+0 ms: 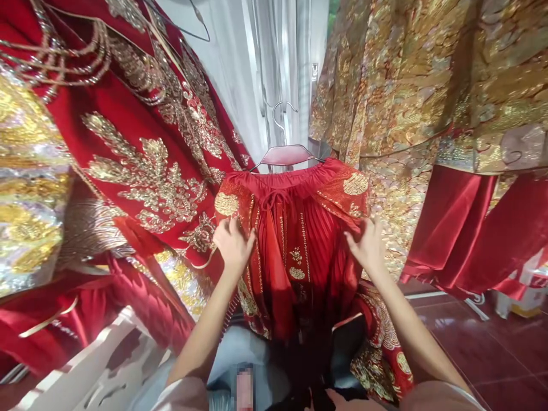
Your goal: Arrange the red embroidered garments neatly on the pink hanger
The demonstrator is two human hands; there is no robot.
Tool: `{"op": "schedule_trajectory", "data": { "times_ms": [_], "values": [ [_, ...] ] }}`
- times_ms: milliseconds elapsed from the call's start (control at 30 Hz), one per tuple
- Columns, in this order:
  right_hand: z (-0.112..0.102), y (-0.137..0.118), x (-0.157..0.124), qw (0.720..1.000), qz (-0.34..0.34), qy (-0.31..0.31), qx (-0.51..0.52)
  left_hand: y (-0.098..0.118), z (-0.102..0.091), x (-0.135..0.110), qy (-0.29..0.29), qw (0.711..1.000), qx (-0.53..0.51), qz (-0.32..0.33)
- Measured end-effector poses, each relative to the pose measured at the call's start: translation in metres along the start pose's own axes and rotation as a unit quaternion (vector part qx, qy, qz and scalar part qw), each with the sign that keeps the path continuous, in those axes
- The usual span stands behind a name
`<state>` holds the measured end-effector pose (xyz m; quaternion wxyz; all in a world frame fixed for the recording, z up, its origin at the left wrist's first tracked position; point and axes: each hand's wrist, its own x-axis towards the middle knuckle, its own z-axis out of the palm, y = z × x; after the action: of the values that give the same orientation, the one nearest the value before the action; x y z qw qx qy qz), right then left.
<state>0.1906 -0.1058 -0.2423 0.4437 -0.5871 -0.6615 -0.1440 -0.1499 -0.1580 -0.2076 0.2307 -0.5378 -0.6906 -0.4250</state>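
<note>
In front of me a red pleated skirt (314, 234) with gold embroidery and a tied drawstring waist hangs on a hanger (285, 155). The hanger has a pink middle piece and a metal hook, turned upward. My left hand (233, 244) grips the skirt's left side panel just below a round gold motif, thumb toward the front. On the opposite side, my right hand (369, 242) has its fingers closed on the right edge of the fabric. The lower part of the skirt falls into shadow near my lap.
A red gown (128, 148) with gold sequins and bead strings hangs at the left. Gold brocade garments (402, 97) hang at the right, over red satin (454, 222). White curtains (231, 63) are behind. A white cut-out chair or stand (107, 359) is at lower left.
</note>
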Motion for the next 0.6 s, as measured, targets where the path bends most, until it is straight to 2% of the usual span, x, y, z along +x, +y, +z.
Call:
{"op": "schedule_trajectory", "data": {
  "times_ms": [33,100,167,200,233,267,333,400,500,600],
  "values": [
    [-0.005,0.004,-0.006,0.999,0.028,-0.026,-0.026,-0.003,-0.001,-0.004,-0.039,0.999,0.004,-0.007],
    [-0.015,0.009,-0.017,0.995,0.075,-0.017,-0.068,-0.006,-0.007,-0.01,-0.081,0.997,-0.01,-0.007],
    [-0.016,0.002,-0.031,0.992,0.091,0.022,-0.089,-0.003,-0.013,-0.017,-0.08,0.996,-0.035,0.002],
    [-0.011,-0.006,-0.042,0.992,0.085,0.014,-0.087,0.0,-0.014,-0.022,-0.074,0.996,-0.05,0.01],
    [-0.003,-0.017,-0.055,0.994,0.072,-0.031,-0.074,0.005,-0.013,-0.028,-0.07,0.995,-0.065,0.019],
    [0.009,-0.03,-0.07,0.992,0.059,-0.101,-0.056,0.01,-0.011,-0.035,-0.068,0.994,-0.079,0.028],
    [0.034,-0.053,-0.105,0.962,0.039,-0.269,-0.011,0.02,-0.003,-0.048,-0.072,0.992,-0.094,0.039],
    [0.053,-0.065,-0.138,0.937,0.043,-0.346,0.002,0.025,0.006,-0.061,-0.077,0.992,-0.093,0.024],
    [0.054,-0.049,-0.175,0.934,0.103,-0.342,0.002,0.018,0.013,-0.083,-0.07,0.993,-0.096,-0.013],
    [0.031,-0.003,-0.187,0.929,0.213,-0.302,-0.018,-0.001,0.009,-0.113,-0.056,0.99,-0.13,0.02]
  ]
}}
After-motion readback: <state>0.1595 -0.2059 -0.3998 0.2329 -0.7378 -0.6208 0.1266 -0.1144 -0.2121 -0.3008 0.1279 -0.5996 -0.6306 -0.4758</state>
